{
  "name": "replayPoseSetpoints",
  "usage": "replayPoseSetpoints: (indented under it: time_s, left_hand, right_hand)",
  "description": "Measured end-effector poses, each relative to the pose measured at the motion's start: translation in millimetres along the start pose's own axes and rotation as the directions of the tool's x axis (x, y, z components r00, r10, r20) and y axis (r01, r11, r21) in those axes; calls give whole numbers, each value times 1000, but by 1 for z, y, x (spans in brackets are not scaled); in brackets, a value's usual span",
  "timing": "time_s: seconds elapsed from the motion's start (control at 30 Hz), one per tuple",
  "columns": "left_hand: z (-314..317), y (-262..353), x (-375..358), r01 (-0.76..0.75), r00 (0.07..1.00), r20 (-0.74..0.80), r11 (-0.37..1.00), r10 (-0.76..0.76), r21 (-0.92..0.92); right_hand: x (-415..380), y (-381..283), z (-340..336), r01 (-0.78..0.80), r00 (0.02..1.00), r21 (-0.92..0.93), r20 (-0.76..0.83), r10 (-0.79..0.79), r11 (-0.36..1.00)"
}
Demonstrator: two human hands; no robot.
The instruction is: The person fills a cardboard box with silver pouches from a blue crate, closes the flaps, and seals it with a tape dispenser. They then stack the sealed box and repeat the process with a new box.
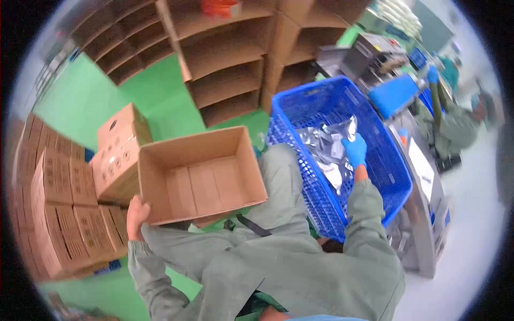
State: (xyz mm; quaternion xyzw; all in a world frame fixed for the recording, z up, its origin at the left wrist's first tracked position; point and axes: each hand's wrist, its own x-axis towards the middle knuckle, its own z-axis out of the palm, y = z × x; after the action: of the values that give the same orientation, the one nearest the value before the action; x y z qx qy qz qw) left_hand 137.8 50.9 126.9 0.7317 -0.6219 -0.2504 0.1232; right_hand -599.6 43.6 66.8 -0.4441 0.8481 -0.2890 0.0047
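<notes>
- Tall brown cardboard shelving [224,65] stands at twelve o'clock from the seated person.
- Sealed brown cartons [87,224] are stacked at ten o'clock.
- A deep blue plastic basket with perforated walls [399,176] sits at one o'clock, just beside the person's knee.
- An open, empty brown cardboard box [201,184] is at eleven o'clock, tilted over the lap.
- Shiny silver foil pouches [321,147] lie heaped inside the basket, toward its nine o'clock side.
- The right hand [354,151], in a blue glove, reaches in and touches the pouches; I can't tell whether its fingers are pinched together.
- The left hand [137,211], bare, is clamped on the box's eight o'clock corner.
</notes>
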Motion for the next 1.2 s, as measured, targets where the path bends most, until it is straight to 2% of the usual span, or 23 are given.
replayPoseSetpoints:
  time_s: [0.1, 0.2, 0.33, 0.4, 0.43, 0.5, 0.53, 0.57, 0.6, 0.67, 0.7, 0.73, 0.77, 0.8, 0.87, 0.9, 0.93, 0.97, 1.03, 1.1, 1.13, 1.17, 1.2]
  left_hand:
    - [18, 20, -14, 33, 999, 29, 999, -33, 3]
    - [69, -39, -13, 104, 992, -77, 989, -96, 109]
    - [79, -21, -31, 144, 988, -61, 986, -139, 83]
    - [72, -11, -36, 135, 989, -71, 987, -130, 86]
    - [70, -7, -38, 131, 988, -83, 991, -127, 36]
    - [72, -8, -36, 105, 990, -90, 994, -106, -13]
    - [74, -20, -34, 107, 993, -42, 994, -106, 36]
    - [77, -30, -33, 105, 994, 17, 991, -107, 87]
    - [78, -31, -32, 84, 995, 43, 993, -88, 81]
    - [73, -23, -38, 39, 999, -18, 996, -38, 81]
    - [68, -15, -40, 21, 1000, -1, 997, -21, 72]
    - [62, -8, -41, 16, 1000, -4, 997, -16, 79]
    - [61, -5, -42, 17, 1000, -12, 996, -16, 87]
    - [63, -6, -40, 9, 1000, -4, 997, -9, 78]
    - [67, -13, -36, 72, 997, 10, 997, -71, -28]
    - [69, -8, -37, 76, 997, 15, 996, -75, -37]
    - [71, -1, -40, -17, 993, -114, 999, 23, 48]
    - [72, 3, -43, -93, 963, -237, 985, 125, 144]
    - [71, 3, -41, -90, 972, -194, 973, 132, 215]
    - [71, 0, -37, -82, 979, -154, 954, 131, 290]
    - [72, -3, -36, -118, 974, -151, 946, 169, 302]
    - [71, -7, -34, -148, 966, -157, 937, 205, 315]
    - [68, -10, -32, -110, 967, -184, 942, 175, 316]
  right_hand:
    - [-4, -105, -56, 256, 967, 139, -13, -256, 957]
    - [-27, -214, -125, 606, 785, 322, -92, -613, 727]
    - [-54, -323, -134, 629, 612, 540, 99, -784, 560]
    - [-75, -394, -101, 729, -50, 665, 288, -956, 162]
    - [-88, -415, -66, 766, -194, 637, 360, -913, 88]
    - [-113, -432, 13, 805, -74, 564, 402, -913, 183]
    - [-103, -426, 50, 882, 58, 448, 205, -977, 146]
    - [-82, -431, 67, 900, 283, 270, 233, -930, 342]
    - [-63, -419, 38, 796, 473, 417, 21, -881, 438]
    - [2, -358, 41, 718, 656, 425, -149, -740, 552]
    - [23, -316, 32, 475, 815, 569, 3, -579, 671]
    - [46, -265, 35, 490, 825, 524, -18, -565, 697]
    - [61, -206, 35, 443, 883, 98, 128, -453, 891]
    - [66, -132, 56, 441, 880, 138, 126, -457, 887]
    - [39, -15, 75, 150, 813, -180, 582, -17, 972]
    - [16, 41, 83, 142, 762, -342, 637, 118, 929]
    - [-20, 94, 105, 48, 818, -425, 536, 208, 904]
    - [-39, 71, 78, -119, 610, -217, 754, 243, 969]
    - [-71, 115, 115, -263, 870, -506, 244, 429, 821]
    - [-40, 219, 156, -383, 667, -403, 501, 551, 831]
    - [-35, 194, 146, -455, 535, -379, 607, 587, 806]
    - [-59, 170, 125, -883, 405, 104, 664, 628, 459]
    - [-65, 186, 124, -869, 413, 98, 683, 602, 485]
